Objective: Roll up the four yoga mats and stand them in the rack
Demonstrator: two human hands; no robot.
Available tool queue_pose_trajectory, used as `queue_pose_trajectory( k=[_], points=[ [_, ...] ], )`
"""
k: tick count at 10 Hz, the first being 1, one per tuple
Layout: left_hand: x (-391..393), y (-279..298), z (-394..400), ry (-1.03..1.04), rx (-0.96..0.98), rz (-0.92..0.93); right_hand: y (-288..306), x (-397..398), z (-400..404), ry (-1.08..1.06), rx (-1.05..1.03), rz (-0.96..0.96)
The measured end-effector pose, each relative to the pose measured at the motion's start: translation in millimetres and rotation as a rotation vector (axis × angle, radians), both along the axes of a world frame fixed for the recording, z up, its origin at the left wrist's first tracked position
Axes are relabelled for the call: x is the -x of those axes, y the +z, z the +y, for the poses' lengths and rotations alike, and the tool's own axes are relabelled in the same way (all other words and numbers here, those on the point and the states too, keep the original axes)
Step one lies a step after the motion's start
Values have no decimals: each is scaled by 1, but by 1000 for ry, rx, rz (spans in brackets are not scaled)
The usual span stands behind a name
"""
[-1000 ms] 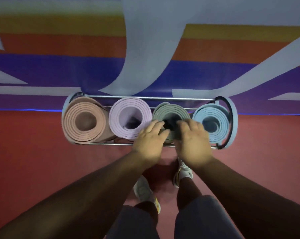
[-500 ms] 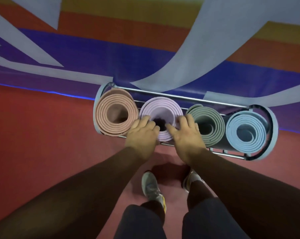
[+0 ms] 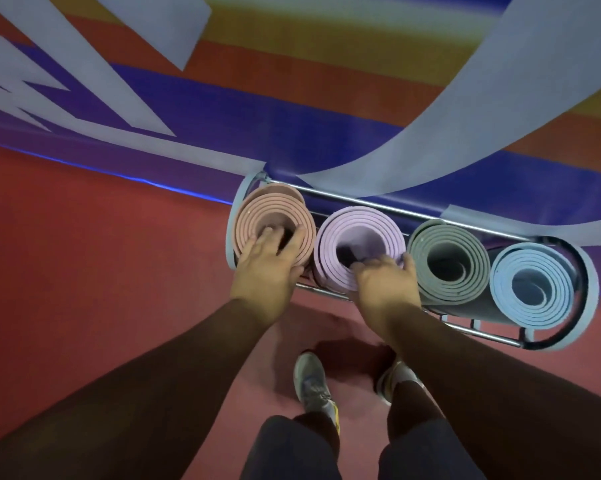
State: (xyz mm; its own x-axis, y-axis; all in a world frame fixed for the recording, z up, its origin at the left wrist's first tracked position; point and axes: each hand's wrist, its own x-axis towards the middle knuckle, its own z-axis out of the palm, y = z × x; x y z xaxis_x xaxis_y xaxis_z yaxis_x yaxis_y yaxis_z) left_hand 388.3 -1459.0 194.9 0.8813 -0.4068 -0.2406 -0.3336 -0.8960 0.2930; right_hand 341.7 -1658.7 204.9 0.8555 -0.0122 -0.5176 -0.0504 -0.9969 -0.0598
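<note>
Four rolled yoga mats stand upright side by side in a metal rack point(image 3: 482, 336) against the wall. From left to right they are a pink mat point(image 3: 268, 213), a lilac mat point(image 3: 361, 220), a grey-green mat point(image 3: 465, 285) and a light blue mat point(image 3: 534, 306). My left hand point(image 3: 264, 265) lies flat on the top of the pink mat, fingers spread over its spiral. My right hand point(image 3: 385, 285) rests on the near rim of the lilac mat, fingertips at its hollow core, thumb toward the grey-green mat.
The rack stands on a red floor point(image 3: 101, 271) at the foot of a wall point(image 3: 223, 109) painted in blue, orange, yellow and pale stripes. My two shoes point(image 3: 313, 386) are on the floor just in front of the rack.
Both hands have shifted left along the rack: from the grey-green mat to the lilac one, and now the left hand is on the pink mat while the right stays on the lilac.
</note>
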Motion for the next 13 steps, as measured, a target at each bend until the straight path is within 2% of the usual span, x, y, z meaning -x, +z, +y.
queue_pose_trajectory(
  k=[1,2,5,6,8,10,11,12,13],
  points=[
    [4,-9,-1,-33,-1,-69,-2,4,-8,-70,-2,-38],
    [5,-8,-13,-50,-27,-63,-3,15,-17,-105,-35,-105],
    [-8,-18,-10,-49,-138,92,-17,35,-22,-138,-139,-218],
    [-13,-24,-16,-49,-154,80,-26,39,-19,-88,-124,-213],
    [-32,-24,-33,-55,-182,133,-16,9,-19,10,-66,-56],
    [6,-13,-21,-45,-233,148,-12,22,-18,37,-123,-7],
    [21,-2,-18,18,-217,170,-2,18,-19,54,-136,106],
    [32,17,-25,31,-188,131,12,18,-19,28,-146,122],
    [38,42,-39,19,-133,183,32,21,-18,-4,-123,128]
  ],
)
